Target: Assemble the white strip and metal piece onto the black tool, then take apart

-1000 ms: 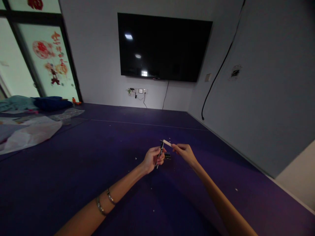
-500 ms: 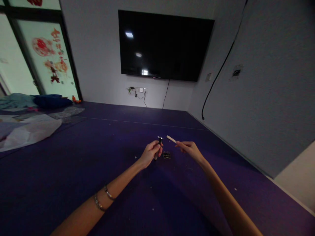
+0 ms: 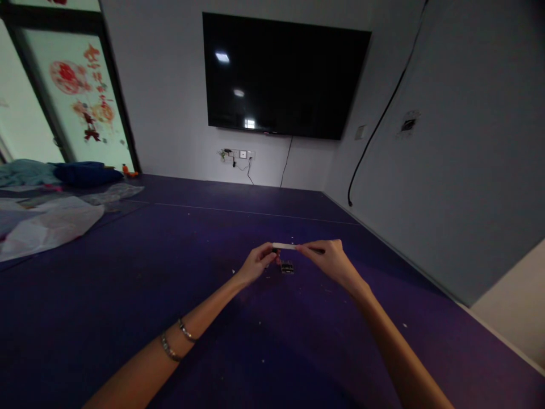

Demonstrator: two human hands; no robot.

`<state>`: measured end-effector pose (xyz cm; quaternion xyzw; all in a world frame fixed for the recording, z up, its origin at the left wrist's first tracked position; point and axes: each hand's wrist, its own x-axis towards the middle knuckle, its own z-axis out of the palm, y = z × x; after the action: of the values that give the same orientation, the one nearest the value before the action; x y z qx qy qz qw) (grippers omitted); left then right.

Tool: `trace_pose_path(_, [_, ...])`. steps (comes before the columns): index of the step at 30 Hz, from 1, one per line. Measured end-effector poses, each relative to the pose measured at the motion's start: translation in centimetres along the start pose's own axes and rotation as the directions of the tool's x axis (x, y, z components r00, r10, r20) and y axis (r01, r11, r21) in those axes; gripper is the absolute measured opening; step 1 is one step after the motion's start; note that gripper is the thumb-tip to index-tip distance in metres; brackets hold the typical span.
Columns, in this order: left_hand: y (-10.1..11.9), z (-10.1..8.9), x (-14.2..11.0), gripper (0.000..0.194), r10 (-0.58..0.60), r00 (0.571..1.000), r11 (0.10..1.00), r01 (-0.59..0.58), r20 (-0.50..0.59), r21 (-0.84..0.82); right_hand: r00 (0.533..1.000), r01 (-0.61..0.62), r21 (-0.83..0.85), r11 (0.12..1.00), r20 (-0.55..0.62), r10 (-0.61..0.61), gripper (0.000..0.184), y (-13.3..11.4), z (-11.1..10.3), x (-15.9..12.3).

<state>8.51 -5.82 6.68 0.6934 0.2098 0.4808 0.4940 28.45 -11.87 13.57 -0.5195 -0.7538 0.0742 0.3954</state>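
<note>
one left hand (image 3: 255,265), one right hand (image 3: 331,259), one pale stick (image 3: 284,246), two bracelets (image 3: 167,347), one television (image 3: 285,76)

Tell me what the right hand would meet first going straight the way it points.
Likely the left hand, by the far end of the pale stick between the two, though depth is hard to judge.

Looked forward and down from the person's head, faced a television (image 3: 285,76) across a purple surface (image 3: 187,244), stood near left hand (image 3: 254,265) and right hand (image 3: 331,258), well apart from the wall (image 3: 166,102).
</note>
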Motion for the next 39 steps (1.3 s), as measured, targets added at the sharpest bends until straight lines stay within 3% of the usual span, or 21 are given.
trace_pose_path(6, [-0.3,0.0,0.0,0.025,-0.017,0.999,1.0,0.017,-0.027,-0.012,0.995,-0.038,0.029,0.999,-0.095,0.041,0.034,-0.5,-0.1,0.1])
trace_pose_path(10, [0.0,0.1,0.0,0.023,0.017,0.999,0.999,-0.019,-0.029,-0.044,0.999,-0.042,0.047,0.998,-0.003,0.042,0.036,-0.3,0.0,0.2])
trace_pose_path(15, [0.4,0.3,0.1,0.023,0.017,0.998,0.998,-0.021,-0.06,-0.061,0.991,-0.111,0.044,0.993,-0.063,0.114,0.042,0.8,-0.1,0.3])
trace_pose_path(20, [0.4,0.3,0.1,0.024,0.019,0.997,0.998,-0.024,-0.078,-0.066,0.991,-0.092,0.106,0.99,0.104,0.081,0.044,0.8,-0.9,0.3])
trace_pose_path(23, [0.1,0.4,0.1,0.026,0.013,0.997,0.997,-0.019,-0.075,-0.079,0.978,-0.135,0.238,0.962,0.188,0.091,0.039,0.6,-1.0,0.3])
trace_pose_path(27, [-0.1,0.6,0.2,0.028,-0.021,0.996,0.993,0.01,-0.092,-0.118,0.928,-0.315,0.522,0.793,0.342,0.144,0.031,-0.2,0.7,0.1])
trace_pose_path(31, [0.3,0.7,0.1,0.028,-0.055,0.993,0.987,0.038,-0.107,-0.155,0.899,-0.436,0.764,0.476,0.393,0.192,0.027,-2.0,3.4,-0.5])
trace_pose_path(35, [0.5,0.6,0.1,0.028,-0.078,0.983,0.991,0.059,-0.164,-0.121,0.843,-0.533,0.826,0.185,0.5,0.196,0.021,-3.8,5.3,-1.1])
trace_pose_path(39, [0.3,0.5,0.2,0.024,-0.108,0.971,0.993,0.094,-0.212,-0.073,0.809,-0.571,0.817,0.087,0.541,0.229,0.017,-4.8,6.0,-1.4])
